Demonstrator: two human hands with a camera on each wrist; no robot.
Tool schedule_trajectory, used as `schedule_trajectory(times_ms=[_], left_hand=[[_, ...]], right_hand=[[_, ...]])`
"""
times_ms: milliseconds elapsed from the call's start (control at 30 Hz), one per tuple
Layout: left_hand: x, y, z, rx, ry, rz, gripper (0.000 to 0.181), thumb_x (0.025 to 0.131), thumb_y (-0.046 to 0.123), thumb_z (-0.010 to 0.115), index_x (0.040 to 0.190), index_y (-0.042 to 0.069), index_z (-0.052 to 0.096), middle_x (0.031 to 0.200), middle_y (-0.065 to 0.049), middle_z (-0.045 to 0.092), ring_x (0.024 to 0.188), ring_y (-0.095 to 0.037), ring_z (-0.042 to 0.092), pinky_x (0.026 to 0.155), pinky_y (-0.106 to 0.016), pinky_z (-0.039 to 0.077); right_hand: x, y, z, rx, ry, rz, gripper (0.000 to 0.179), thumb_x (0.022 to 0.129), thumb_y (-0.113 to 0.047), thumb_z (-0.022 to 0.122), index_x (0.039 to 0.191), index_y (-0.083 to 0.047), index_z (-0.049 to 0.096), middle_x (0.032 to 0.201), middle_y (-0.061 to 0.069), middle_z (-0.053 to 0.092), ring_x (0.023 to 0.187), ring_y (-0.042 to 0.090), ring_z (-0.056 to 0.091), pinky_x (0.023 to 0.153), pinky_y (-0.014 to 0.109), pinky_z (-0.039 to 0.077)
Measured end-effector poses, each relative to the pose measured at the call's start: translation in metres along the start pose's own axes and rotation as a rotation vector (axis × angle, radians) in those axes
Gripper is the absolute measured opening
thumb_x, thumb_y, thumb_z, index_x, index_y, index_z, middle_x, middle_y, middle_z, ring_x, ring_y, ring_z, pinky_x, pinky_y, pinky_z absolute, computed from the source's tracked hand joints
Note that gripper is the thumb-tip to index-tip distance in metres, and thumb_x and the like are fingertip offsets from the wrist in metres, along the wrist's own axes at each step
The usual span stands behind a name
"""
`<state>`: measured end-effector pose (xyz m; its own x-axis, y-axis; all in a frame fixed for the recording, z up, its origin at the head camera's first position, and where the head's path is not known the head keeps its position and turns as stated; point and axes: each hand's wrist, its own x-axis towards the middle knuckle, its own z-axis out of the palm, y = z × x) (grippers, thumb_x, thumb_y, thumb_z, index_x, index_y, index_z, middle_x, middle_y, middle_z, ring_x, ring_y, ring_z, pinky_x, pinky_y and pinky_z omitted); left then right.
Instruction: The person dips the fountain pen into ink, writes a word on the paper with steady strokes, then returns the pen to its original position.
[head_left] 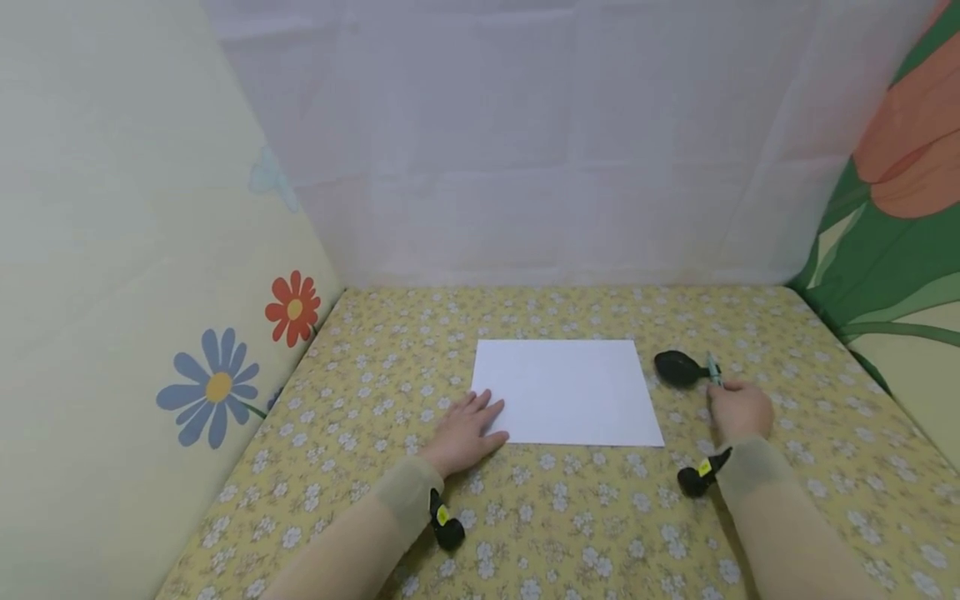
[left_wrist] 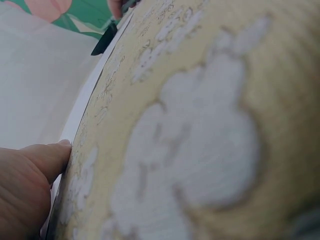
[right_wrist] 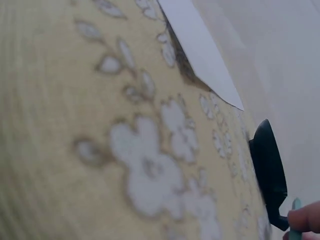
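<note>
A white sheet of paper [head_left: 566, 392] lies flat on the flowered tablecloth. My left hand [head_left: 467, 429] rests on its lower left corner, fingers spread; the thumb [left_wrist: 52, 157] touches the sheet's near edge in the left wrist view. To the right of the paper, my right hand [head_left: 741, 411] pinches a slim pale green pen [head_left: 714, 369], its free end pointing away from me. Just left of the pen lies a black oval thing with a short neck [head_left: 677, 368], shown from the side in the right wrist view [right_wrist: 269, 165]; the neck's end meets or passes behind the pen.
The yellow cloth [head_left: 570, 533] covers the table up to a white curtain [head_left: 540, 167] at the back. Walls with printed flowers [head_left: 217, 387] stand at left and right. Each wrist wears a black strap with a small camera [head_left: 448, 533].
</note>
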<state>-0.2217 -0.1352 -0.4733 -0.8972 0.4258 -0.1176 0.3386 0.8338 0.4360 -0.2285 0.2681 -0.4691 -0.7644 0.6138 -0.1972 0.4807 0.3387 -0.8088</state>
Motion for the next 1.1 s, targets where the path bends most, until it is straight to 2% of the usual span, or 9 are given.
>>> schedule_trajectory(times_ms=[100, 233, 300, 400, 700, 900, 1100], left_hand=[[0.0, -0.001, 0.001, -0.001, -0.004, -0.003, 0.063, 0.098, 0.049, 0.049, 0.151, 0.019, 0.034, 0.16, -0.005, 0.017, 0.146, -0.03, 0.008, 0.117, -0.05, 0.004], [0.0, -0.002, 0.002, 0.004, -0.008, 0.0, 0.063, 0.098, 0.049, 0.048, 0.151, 0.019, 0.033, 0.16, -0.005, 0.016, 0.147, -0.029, 0.008, 0.117, -0.05, 0.004], [0.0, -0.003, 0.002, 0.003, -0.009, 0.0, 0.063, 0.098, 0.049, 0.048, 0.151, 0.019, 0.033, 0.16, -0.005, 0.016, 0.147, -0.029, 0.008, 0.117, -0.049, 0.004], [0.0, -0.003, 0.002, 0.001, -0.005, 0.0, 0.063, 0.098, 0.049, 0.049, 0.151, 0.019, 0.033, 0.16, -0.004, 0.016, 0.147, -0.028, 0.008, 0.117, -0.049, 0.004], [0.001, -0.005, 0.005, 0.0, 0.007, 0.01, 0.063, 0.098, 0.05, 0.048, 0.151, 0.019, 0.035, 0.159, -0.005, 0.018, 0.146, -0.029, 0.009, 0.117, -0.05, 0.005], [0.002, -0.007, 0.006, 0.002, 0.013, 0.017, 0.063, 0.098, 0.049, 0.048, 0.151, 0.019, 0.035, 0.159, -0.005, 0.018, 0.146, -0.029, 0.01, 0.117, -0.05, 0.006], [0.001, -0.007, 0.005, -0.004, 0.012, 0.023, 0.063, 0.098, 0.05, 0.048, 0.151, 0.018, 0.034, 0.16, -0.005, 0.018, 0.146, -0.03, 0.009, 0.117, -0.051, 0.006]], right_hand=[[-0.002, -0.002, -0.002, 0.022, -0.009, -0.012, 0.046, 0.098, -0.029, 0.052, 0.135, -0.001, 0.053, 0.124, 0.023, 0.057, 0.088, 0.029, 0.059, 0.051, 0.028, 0.046], [-0.005, -0.006, -0.004, -0.03, -0.021, -0.076, 0.047, 0.098, -0.03, 0.051, 0.133, 0.001, 0.053, 0.124, 0.025, 0.056, 0.098, 0.036, 0.057, 0.066, 0.041, 0.05], [-0.006, -0.008, -0.006, -0.068, -0.033, -0.114, 0.048, 0.098, -0.031, 0.052, 0.132, 0.002, 0.054, 0.126, 0.027, 0.054, 0.104, 0.04, 0.054, 0.074, 0.047, 0.049], [-0.008, -0.012, -0.01, -0.118, -0.065, -0.148, 0.05, 0.098, -0.034, 0.052, 0.13, 0.003, 0.054, 0.126, 0.028, 0.054, 0.106, 0.043, 0.054, 0.079, 0.052, 0.048], [-0.014, -0.025, -0.017, -0.338, -0.152, -0.315, 0.049, 0.098, -0.034, 0.052, 0.125, 0.007, 0.058, 0.126, 0.031, 0.055, 0.1, 0.044, 0.058, 0.069, 0.049, 0.05], [-0.014, -0.031, -0.016, -0.393, -0.17, -0.331, 0.043, 0.098, -0.028, 0.052, 0.123, 0.006, 0.059, 0.13, 0.03, 0.053, 0.103, 0.044, 0.057, 0.069, 0.047, 0.05], [-0.011, -0.032, -0.015, -0.426, -0.165, -0.346, 0.041, 0.097, -0.027, 0.052, 0.119, 0.006, 0.061, 0.125, 0.03, 0.056, 0.097, 0.042, 0.059, 0.068, 0.046, 0.05]])
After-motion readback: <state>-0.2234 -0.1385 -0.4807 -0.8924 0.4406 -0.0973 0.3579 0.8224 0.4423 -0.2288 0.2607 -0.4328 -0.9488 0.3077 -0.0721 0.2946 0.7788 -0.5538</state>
